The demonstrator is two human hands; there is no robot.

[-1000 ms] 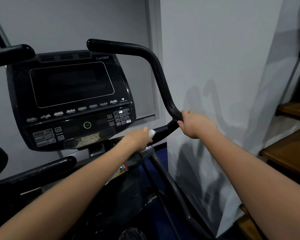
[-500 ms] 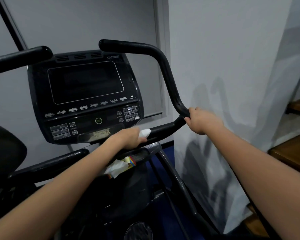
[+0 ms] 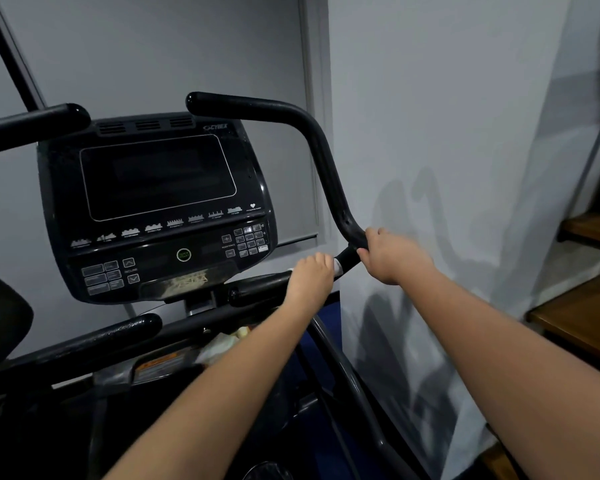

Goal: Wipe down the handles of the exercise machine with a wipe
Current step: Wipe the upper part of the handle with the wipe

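White wipe (image 3: pixel 337 265) shows past your left hand (image 3: pixel 310 277), curled round it on the black handle (image 3: pixel 321 157) low down, your right hand (image 3: pixel 390 252) gripping the bend just beside, so you're mid-wipe, and next the upper run likely needs rubbing.
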